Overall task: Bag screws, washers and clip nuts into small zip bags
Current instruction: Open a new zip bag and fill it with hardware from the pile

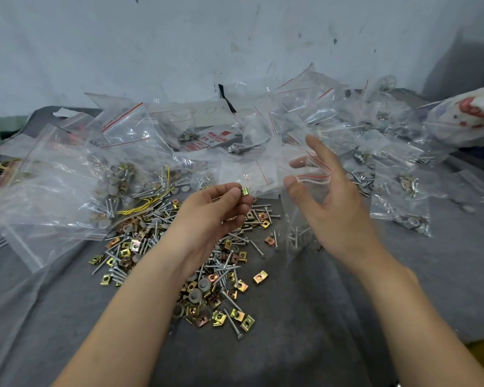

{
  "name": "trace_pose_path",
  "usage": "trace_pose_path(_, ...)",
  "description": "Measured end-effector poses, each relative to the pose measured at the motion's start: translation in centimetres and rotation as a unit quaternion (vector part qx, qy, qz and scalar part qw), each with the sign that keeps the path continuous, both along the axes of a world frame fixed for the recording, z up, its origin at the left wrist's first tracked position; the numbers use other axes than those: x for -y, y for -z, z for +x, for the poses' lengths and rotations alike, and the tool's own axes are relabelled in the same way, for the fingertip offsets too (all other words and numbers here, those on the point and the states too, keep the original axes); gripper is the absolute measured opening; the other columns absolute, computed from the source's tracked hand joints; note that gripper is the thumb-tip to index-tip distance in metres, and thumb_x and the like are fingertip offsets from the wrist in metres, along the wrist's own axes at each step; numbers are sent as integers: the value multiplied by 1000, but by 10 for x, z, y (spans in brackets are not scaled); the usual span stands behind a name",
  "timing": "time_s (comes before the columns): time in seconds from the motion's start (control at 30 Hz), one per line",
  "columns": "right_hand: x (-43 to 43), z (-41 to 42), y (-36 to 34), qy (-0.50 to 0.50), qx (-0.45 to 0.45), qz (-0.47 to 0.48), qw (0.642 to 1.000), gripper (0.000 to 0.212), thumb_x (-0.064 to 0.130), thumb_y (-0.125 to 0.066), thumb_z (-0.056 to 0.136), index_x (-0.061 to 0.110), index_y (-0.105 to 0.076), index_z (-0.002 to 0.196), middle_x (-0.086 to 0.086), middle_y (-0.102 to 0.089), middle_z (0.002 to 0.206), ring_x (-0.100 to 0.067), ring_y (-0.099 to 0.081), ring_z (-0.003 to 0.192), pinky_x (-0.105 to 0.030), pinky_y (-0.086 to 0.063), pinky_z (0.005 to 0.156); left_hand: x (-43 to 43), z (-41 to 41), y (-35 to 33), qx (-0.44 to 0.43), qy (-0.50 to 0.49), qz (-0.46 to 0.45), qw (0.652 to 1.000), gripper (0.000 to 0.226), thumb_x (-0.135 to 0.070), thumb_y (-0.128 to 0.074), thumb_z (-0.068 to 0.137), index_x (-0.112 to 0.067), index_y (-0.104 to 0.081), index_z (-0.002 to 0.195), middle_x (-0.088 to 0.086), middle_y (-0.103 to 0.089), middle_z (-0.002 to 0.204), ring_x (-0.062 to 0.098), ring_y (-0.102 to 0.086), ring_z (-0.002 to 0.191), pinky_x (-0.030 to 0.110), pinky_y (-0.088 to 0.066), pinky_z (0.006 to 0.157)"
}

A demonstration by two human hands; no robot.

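My left hand (218, 208) pinches a brass clip nut (244, 191) between thumb and fingertips, just left of a small clear zip bag (296, 219). My right hand (324, 196) holds that bag's red-lined mouth (313, 177) open with thumb and fingers; several screws (298, 236) lie in the bag's bottom. Below both hands a loose pile of screws, grey washers and clip nuts (196, 263) spreads over the grey cloth (305, 317).
Large clear bags of parts (67, 177) lie at the left. Many small filled and unfilled zip bags (389, 163) are heaped behind and to the right. A printed white bag (470, 115) sits at the far right, against a stained wall (179, 37).
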State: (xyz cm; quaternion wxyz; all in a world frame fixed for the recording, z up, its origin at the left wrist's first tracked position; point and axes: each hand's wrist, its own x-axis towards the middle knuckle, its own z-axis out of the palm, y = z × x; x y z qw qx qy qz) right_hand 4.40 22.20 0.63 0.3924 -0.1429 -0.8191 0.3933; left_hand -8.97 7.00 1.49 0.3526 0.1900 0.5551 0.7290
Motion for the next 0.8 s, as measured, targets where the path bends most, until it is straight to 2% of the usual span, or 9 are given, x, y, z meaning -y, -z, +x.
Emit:
trace_pose_path(0.2,1,2,0,6,5,6,1000,70,62,-56,91,38,-33,153,52,-50,115,32,-37,116,8,-24,88,1,-3,-1,26,16,29,999,13,0,-57,93,-10,-62,101,11,-74,97,13,-68,75,24,-58,70)
trace_pose_path(0.33,2,2,1,10,15,6,1000,68,58,-58,94,36,-33,154,57,-45,114,32,-38,114,8,-26,88,1,-4,1,3,5,23,1000,19,4,-58,91,-10,-64,101,8,-75,100,12,-69,76,24,-58,70)
trace_pose_path(0.4,2,3,1,4,23,4,1000,70,63,-56,91,40,-31,153,46,-52,121,20,-45,122,-2,-31,97,1,-3,0,-11,2,18,1000,20,4,-58,91,-12,-65,101,6,-75,100,11,-69,77,23,-57,72)
trace_pose_path(0.47,2,3,0,-4,31,-1,1000,71,66,-54,90,44,-30,152,31,-57,126,6,-50,126,-19,-38,104,1,-1,-2,-21,-2,10,1000,19,2,-58,92,-12,-66,102,5,-75,100,11,-69,78,24,-57,74)
trace_pose_path(0.53,3,2,0,-6,36,-1,999,71,68,-53,89,45,-30,152,27,-58,128,4,-51,125,-20,-39,103,2,3,-6,-36,-6,-1,999,17,-2,-56,95,-12,-66,105,4,-76,100,11,-69,80,27,-55,77)
trace_pose_path(0.6,4,0,0,-3,42,5,999,72,70,-52,88,45,-29,152,27,-57,130,7,-47,129,-14,-35,102,4,7,-16,-93,-17,-20,995,16,-8,-54,98,-14,-66,108,1,-76,100,12,-69,82,30,-54,80)
trace_pose_path(0.67,5,-1,1,-7,44,5,999,74,71,-51,88,44,-28,153,26,-58,131,8,-44,132,-11,-32,101,4,11,-31,-213,-52,-43,975,15,-14,-54,100,-19,-66,108,-5,-76,96,9,-69,83,25,-55,77)
trace_pose_path(0.73,7,-2,1,-15,42,2,999,74,70,-52,88,43,-28,153,20,-58,133,3,-47,132,-20,-37,106,2,14,-50,-341,-92,-30,935,14,-16,-55,100,-24,-66,103,-10,-74,90,5,-68,83,18,-53,72)
trace_pose_path(0.8,9,-4,2,-21,38,2,999,73,67,-54,89,42,-29,153,24,-58,128,0,-51,128,-26,-41,105,-1,19,-64,-435,-98,-12,895,16,-17,-57,99,-30,-66,100,-14,-73,88,1,-66,84,15,-50,75)
